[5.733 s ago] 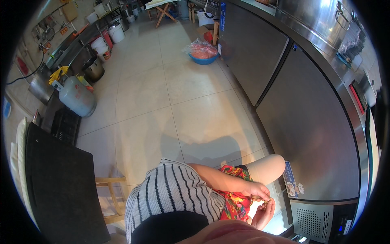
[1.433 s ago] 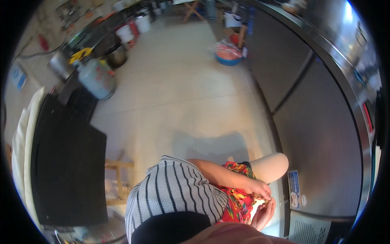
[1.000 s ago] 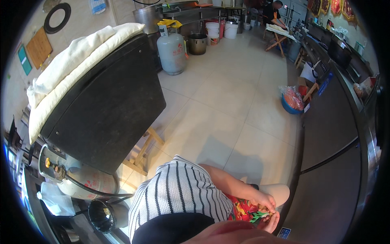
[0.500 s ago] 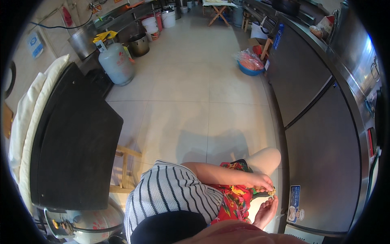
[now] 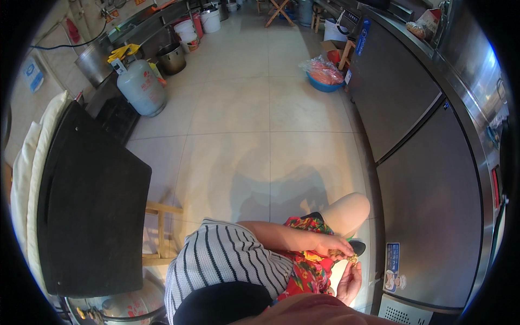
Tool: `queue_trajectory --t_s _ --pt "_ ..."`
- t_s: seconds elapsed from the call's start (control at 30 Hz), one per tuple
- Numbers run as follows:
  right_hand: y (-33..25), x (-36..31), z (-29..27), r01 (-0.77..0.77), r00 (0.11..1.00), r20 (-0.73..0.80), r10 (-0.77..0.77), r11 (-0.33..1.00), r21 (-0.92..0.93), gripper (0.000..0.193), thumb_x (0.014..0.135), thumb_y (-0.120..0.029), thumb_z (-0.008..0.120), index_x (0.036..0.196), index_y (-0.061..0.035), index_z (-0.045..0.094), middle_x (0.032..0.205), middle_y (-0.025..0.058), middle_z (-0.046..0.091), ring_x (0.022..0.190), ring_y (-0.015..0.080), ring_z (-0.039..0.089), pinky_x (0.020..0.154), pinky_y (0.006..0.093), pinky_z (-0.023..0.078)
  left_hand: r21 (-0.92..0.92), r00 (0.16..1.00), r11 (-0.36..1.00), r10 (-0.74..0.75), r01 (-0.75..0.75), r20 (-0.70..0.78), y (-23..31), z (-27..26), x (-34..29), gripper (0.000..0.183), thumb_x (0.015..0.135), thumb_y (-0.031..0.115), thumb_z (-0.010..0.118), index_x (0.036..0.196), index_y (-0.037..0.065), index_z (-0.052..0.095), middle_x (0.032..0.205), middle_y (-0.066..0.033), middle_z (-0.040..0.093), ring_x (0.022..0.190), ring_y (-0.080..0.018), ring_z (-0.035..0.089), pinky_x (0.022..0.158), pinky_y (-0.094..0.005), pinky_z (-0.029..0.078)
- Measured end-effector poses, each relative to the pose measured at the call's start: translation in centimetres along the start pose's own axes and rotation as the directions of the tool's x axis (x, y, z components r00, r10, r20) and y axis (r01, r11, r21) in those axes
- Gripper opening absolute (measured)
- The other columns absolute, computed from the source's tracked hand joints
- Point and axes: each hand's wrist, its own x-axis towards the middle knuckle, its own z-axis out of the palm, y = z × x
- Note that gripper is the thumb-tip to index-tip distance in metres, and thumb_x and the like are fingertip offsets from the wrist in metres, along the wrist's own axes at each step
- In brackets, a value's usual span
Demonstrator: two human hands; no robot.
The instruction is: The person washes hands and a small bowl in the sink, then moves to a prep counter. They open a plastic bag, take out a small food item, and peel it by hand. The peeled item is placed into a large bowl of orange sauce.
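My left hand reaches across over the red flowered fabric on my lap, its fingers bent in a pinch. Just below it, my right hand is raised with its fingertips meeting the left ones. Between the two sets of fingertips is a small, lumpy yellow-brown piece, too small to name. More of the same brownish colour shows in the curled left fingers. Red cloth with yellow and green flowers covers my lap, and a black shoe shows beyond the hands.
A dark steel cabinet runs along the right. At left stand a black panel with white cushions, a wooden stool and a gas cylinder. Farther off, a blue basin holds a plastic-wrapped orange load on the tiled floor.
The view has shifted slightly, so the room sits a little farther left and higher. My hands stay together at the small piece, and the left hand has turned a little, showing more brownish material.
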Motion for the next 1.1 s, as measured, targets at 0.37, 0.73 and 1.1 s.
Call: queue_trajectory --t_s 0.37,0.73,1.1 --pt "-5.0 -1.0 13.8 0.332 0.825 0.545 -0.15 0.908 -0.254 0.027 0.092 -0.019 0.063 0.111 -0.0002 0.059 0.094 0.0078 0.06 0.075 0.0107 0.057 0.064 0.0191 0.046 -0.04 0.999 0.999 -0.002 0.001 -0.038 0.0 -0.8 -0.9 0.018 0.088 0.017 0.066 0.097 0.003 0.06 0.07 -0.001 0.053 0.06 -0.0085 0.05 0.047 -0.0213 0.033" --pt "-6.5 -7.3 29.2 0.569 0.255 0.966 -0.047 0.815 -0.11 0.012 0.072 -0.001 0.073 0.077 0.0003 0.062 0.068 0.0085 0.055 0.053 0.0159 0.054 0.045 0.0242 0.042 0.043 0.972 0.972 0.231 -0.233 0.041 2.9 5.2 -1.1 0.017 0.084 0.006 0.066 0.099 0.002 0.061 0.082 -0.0073 0.059 0.064 -0.013 0.055 0.056 -0.0205 0.044" --pt "-6.2 -9.1 30.1 0.262 0.271 0.96 -0.065 0.965 -0.009 0.021 0.071 -0.006 0.078 0.06 -0.0039 0.06 0.066 0.0113 0.06 0.052 0.0176 0.057 0.041 0.0264 0.041 -0.85 -0.438 0.478 0.731 -0.22 0.524 13.8 24.2 -1.9 0.013 0.084 -0.007 0.061 0.095 0.0 0.064 0.099 -0.0166 0.065 0.072 -0.0223 0.064 0.065 -0.0209 0.054"
